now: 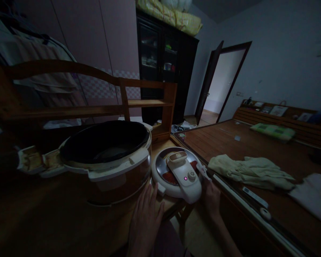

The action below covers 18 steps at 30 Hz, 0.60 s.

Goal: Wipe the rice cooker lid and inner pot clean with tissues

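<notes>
A pressure cooker lid (178,173), white with a shiny metal top, a raised handle and a valve, lies on the wooden table. My left hand (147,214) rests at its near left edge with fingers stretched out, the fingertips beside a white tab on the rim. At the lid's right side my right hand (212,198) is closed on a crumpled white tissue (203,171), which touches the rim. Left of the lid stands the pressure cooker (133,171), open at the top, with a dark inner pot (107,142).
A wooden shelf rack (149,84) rises behind the cooker. On the right is a wide wooden bed surface (203,139) with a pale green cloth (248,169) and a white remote (255,197). A dark cabinet (186,67) and an open door (210,78) are farther back.
</notes>
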### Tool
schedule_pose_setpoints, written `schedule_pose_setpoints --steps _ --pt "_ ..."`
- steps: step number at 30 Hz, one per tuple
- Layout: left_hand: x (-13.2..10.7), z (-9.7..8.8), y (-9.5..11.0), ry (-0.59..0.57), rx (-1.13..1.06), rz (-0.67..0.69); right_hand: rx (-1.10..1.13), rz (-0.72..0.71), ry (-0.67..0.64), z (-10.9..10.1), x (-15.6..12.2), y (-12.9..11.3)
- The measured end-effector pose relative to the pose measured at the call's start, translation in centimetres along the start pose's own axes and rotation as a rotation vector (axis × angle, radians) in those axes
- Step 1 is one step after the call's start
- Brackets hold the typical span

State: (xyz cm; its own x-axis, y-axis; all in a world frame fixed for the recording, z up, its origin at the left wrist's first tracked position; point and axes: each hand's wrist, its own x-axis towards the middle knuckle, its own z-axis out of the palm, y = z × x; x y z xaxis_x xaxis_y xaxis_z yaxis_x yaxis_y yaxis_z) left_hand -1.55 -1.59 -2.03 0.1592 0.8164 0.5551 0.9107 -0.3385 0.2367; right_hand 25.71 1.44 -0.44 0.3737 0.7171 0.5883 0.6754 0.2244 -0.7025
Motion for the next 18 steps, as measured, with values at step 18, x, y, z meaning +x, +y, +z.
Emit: schedule_pose_setpoints --steps 18 --pt "0.0 -0.2 0.1 -0.014 0.000 -0.002 -0.025 0.023 0.047 -2.8 -5.8 2.4"
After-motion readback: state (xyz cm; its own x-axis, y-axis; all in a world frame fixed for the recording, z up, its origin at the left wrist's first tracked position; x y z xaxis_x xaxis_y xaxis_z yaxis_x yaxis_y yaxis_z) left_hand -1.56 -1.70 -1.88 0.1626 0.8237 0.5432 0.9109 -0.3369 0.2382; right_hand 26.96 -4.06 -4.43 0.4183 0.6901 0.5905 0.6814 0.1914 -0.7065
